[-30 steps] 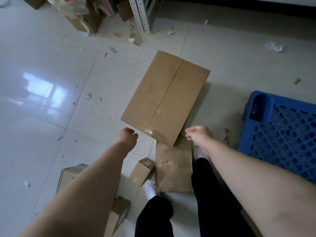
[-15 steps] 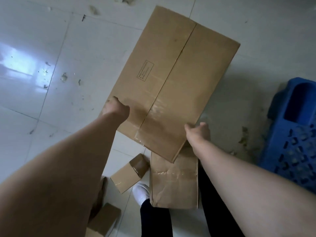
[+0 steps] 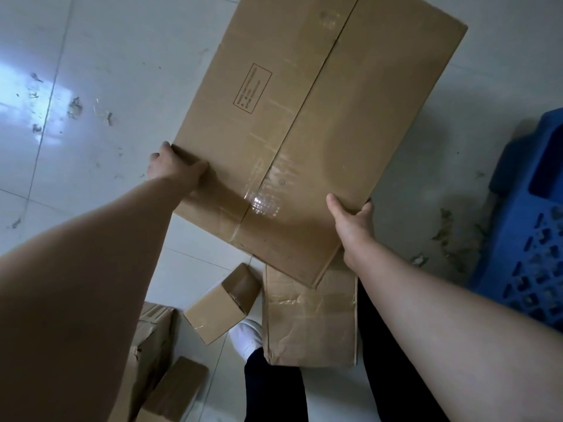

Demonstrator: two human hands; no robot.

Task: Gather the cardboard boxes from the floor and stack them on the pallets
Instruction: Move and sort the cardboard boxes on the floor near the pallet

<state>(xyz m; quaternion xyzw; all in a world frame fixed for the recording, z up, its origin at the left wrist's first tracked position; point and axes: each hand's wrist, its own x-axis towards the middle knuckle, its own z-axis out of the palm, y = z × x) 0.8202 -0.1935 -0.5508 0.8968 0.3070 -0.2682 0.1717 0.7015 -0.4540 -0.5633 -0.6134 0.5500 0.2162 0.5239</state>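
Glossy pale floor tiles [image 3: 128,71] fill the background, streaked with window glare at the left and littered with small scraps and torn bits. Both hands grip the large cardboard box [image 3: 304,132], which fills the upper middle of the view. The left hand [image 3: 173,169] wraps around its near left corner, thumb on top and fingers curled under the edge. The right hand [image 3: 353,220] clamps the near right edge, thumb on the top face and fingers tucked out of sight beneath. A taped seam runs down the box's top, with a small printed rectangle left of it whose text is too faint to read. The box's far end is cut off by the top of the frame, so whether it rests on the floor or is lifted cannot be told.

Below its near corner lies a flattened, creased carton [image 3: 310,324], partly covered by the big box and touching the person's dark trouser leg [image 3: 393,360]. Just left of it a small box [image 3: 219,309] lies tipped on its side beside a white shoe [image 3: 248,336]. More cardboard pieces [image 3: 170,388] sit at the lower left, mostly hidden behind the left forearm. A blue plastic pallet [image 3: 524,239] with a lattice top stands at the right edge, cropped by the frame, with debris on the tiles beside it.
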